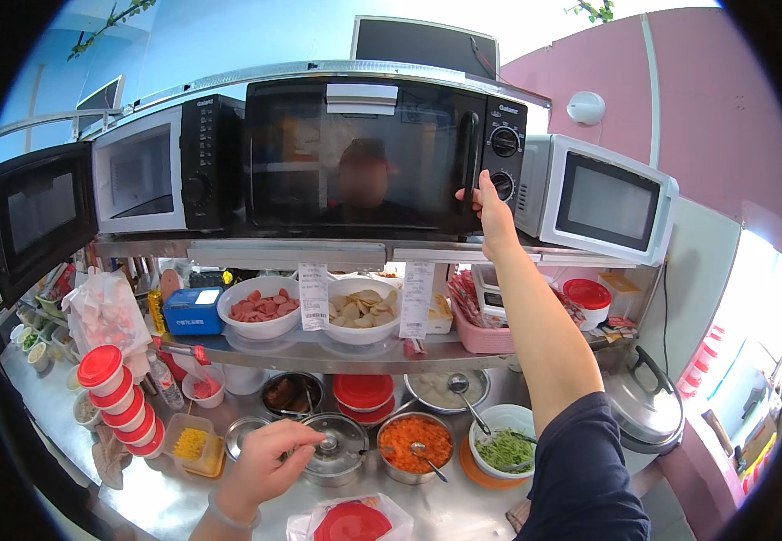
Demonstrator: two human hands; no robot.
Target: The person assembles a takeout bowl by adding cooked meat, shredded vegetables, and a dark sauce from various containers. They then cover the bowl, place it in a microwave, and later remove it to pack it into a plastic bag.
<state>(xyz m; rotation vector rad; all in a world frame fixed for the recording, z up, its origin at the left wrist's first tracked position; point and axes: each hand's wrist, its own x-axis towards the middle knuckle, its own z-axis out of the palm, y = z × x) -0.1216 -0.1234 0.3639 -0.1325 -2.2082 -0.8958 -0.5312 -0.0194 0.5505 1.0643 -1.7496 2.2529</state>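
My right hand [494,215] reaches up to the large black microwave [359,162] at the middle of the upper shelf. Its fingers curl round the lower part of the door handle [469,144], beside the lower dial [502,186]. The microwave door is closed. Low in front, my left hand [269,462] hovers with fingers loosely bent and apart, holding nothing visible. Its fingertips are close to the knob of a steel pot lid [341,464]; whether they touch cannot be made out. Below lies a red-lidded container [352,523] in a plastic bag.
A microwave with its door swung open [138,171] stands left, a white one [607,194] right. The middle shelf carries bowls of sliced meat [265,309] and pale slices [361,311]. On the counter are shredded carrot [416,439], greens [504,451], stacked red-lidded tubs [120,401] and a cooker [644,406].
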